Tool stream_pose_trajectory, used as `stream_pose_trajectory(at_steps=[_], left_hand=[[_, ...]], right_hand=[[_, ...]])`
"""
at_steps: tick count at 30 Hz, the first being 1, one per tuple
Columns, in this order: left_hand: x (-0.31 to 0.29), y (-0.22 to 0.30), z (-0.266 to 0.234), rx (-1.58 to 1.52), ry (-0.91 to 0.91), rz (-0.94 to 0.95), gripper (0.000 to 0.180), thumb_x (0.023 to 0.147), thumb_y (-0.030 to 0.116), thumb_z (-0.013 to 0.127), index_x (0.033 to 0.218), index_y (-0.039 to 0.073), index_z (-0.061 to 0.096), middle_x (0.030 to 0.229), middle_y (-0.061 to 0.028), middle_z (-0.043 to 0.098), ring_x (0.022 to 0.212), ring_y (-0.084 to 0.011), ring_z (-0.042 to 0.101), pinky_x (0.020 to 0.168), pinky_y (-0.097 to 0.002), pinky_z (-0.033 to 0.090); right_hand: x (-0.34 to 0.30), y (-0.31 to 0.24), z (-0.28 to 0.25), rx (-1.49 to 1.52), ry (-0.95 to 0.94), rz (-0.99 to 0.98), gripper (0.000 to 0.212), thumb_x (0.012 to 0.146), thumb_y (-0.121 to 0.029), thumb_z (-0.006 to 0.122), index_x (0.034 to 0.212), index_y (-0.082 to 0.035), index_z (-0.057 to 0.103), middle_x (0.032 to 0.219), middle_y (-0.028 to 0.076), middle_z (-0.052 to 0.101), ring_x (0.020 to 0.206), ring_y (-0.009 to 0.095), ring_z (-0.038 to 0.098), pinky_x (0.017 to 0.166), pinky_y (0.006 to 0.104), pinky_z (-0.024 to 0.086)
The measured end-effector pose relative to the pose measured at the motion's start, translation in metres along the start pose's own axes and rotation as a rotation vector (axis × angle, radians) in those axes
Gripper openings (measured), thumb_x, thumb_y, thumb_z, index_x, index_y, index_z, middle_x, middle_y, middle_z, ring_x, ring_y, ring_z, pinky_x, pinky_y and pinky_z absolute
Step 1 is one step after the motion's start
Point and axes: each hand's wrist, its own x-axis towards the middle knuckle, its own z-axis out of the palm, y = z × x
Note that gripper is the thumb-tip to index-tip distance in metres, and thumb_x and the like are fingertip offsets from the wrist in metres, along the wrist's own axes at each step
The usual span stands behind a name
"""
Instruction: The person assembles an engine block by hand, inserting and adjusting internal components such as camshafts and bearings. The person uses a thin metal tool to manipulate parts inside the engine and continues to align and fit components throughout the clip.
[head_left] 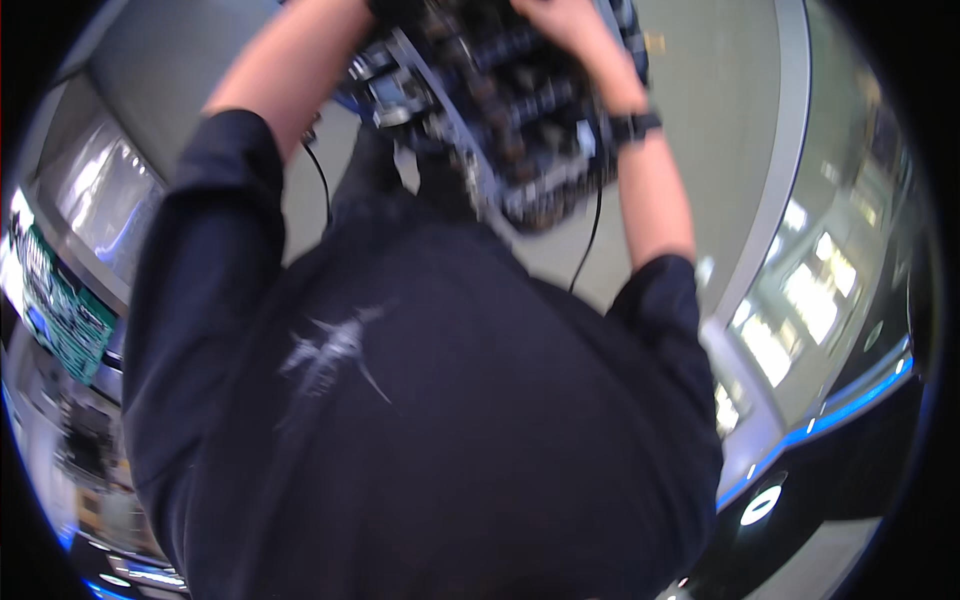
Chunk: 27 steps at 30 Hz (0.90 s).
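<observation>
A dark engine-like assembly (500,100) with metal edges and many small parts fills the top middle, smeared by motion. My right hand (562,18) reaches over its far right part, cut by the upper edge. Its fingers are blurred, so I cannot tell whether they grip anything. A black band (634,126) circles my right wrist. My left forearm (295,70) stretches toward the assembly's far left side. Beyond the wrist, the left hand lies past the upper edge, by a dark patch.
A thin black cable (590,240) hangs beneath the assembly on the right, another cable (322,180) on the left. Pale grey floor (720,130) lies around it. At far left is a green panel (65,310). Bright windows and a blue light strip (850,400) run along the right.
</observation>
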Motion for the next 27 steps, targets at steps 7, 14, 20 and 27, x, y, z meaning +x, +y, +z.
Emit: stream_pose_trajectory(at_steps=[7, 14, 20, 27], left_hand=[[0.026, -0.002, 0.016, 0.230, -0.234, 0.013, 0.037, 0.086, 0.023, 0.049, 0.107, -0.001, 0.068, 0.105, -0.0215, 0.068, 0.098, -0.0352, 0.065, 0.086, -0.0410, 0.051], [0.010, 0.016, 0.013, 0.301, -0.185, 0.003, 0.031, 0.087, 0.022, 0.054, 0.107, 0.004, 0.070, 0.109, -0.0149, 0.068, 0.105, -0.0304, 0.062, 0.089, -0.0422, 0.047], [0.065, -0.044, 0.032, 0.342, -0.334, 0.209, 0.040, 0.087, 0.020, 0.055, 0.122, 0.001, 0.060, 0.122, -0.0186, 0.061, 0.111, -0.0294, 0.060, 0.097, -0.0372, 0.045], [0.086, -0.089, 0.037, 0.343, -0.463, 0.145, 0.050, 0.090, 0.019, 0.051, 0.137, 0.003, 0.048, 0.132, -0.0176, 0.056, 0.121, -0.0254, 0.054, 0.105, -0.0320, 0.038]], right_hand=[[-0.022, 0.039, 0.011, 0.044, 0.111, -0.169, 0.070, 0.086, -0.032, 0.064, 0.135, 0.010, 0.035, 0.136, 0.034, 0.043, 0.130, 0.041, 0.042, 0.108, 0.0421, 0.036], [-0.125, 0.061, -0.051, 0.252, 0.241, -0.251, 0.053, 0.088, -0.022, 0.062, 0.132, 0.001, 0.043, 0.124, 0.020, 0.052, 0.116, 0.027, 0.053, 0.099, 0.0364, 0.044], [-0.256, 0.100, -0.081, 0.543, 0.142, -0.182, 0.043, 0.092, -0.019, 0.063, 0.132, -0.009, 0.048, 0.125, 0.017, 0.054, 0.114, 0.021, 0.054, 0.094, 0.0340, 0.046], [-0.367, 0.173, 0.013, 0.683, -0.312, 0.493, 0.045, 0.086, -0.039, 0.068, 0.114, -0.005, 0.060, 0.115, 0.009, 0.064, 0.109, 0.022, 0.059, 0.095, 0.0355, 0.044]])
